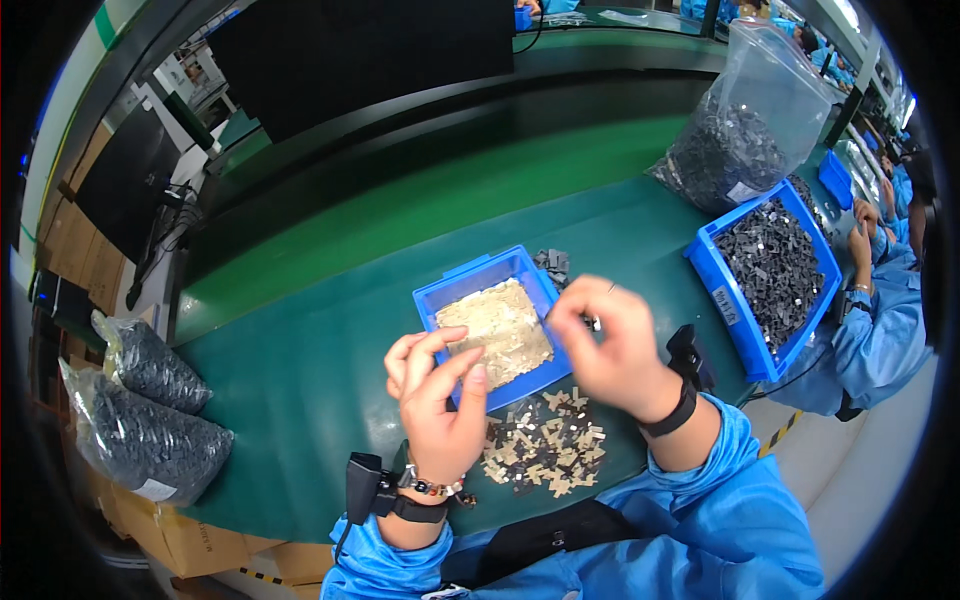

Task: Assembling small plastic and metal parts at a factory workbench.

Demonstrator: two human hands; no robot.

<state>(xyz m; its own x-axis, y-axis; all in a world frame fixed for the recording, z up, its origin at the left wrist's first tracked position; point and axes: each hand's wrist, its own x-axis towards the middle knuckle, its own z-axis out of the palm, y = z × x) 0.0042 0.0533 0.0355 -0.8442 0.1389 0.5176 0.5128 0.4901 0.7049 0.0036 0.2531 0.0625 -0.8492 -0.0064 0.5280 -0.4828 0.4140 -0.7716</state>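
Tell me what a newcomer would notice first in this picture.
Probably the small blue bin of cream pieces near the middle, with the left hand and right hand raised on either side. Just nearer the wearer lies a loose pile of cream and dark pieces. At right sits a larger blue bin of dark pieces, with a bulging clear bag behind it.

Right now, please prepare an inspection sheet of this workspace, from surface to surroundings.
Surface: green tabletop, partly covered.
Work things: small blue bin of cream pieces; mixed cream-and-dark pile nearer the wearer.
Clutter: two bags of dark pieces at left; large bag and large blue bin at right.
Hands: left hand appears over the small bin's near-left side; right hand blurred, by its right side; grips unclear.
Cables: dark cables beside the left screen.
Surroundings: co-worker's sleeve at right; cardboard boxes, lower left.
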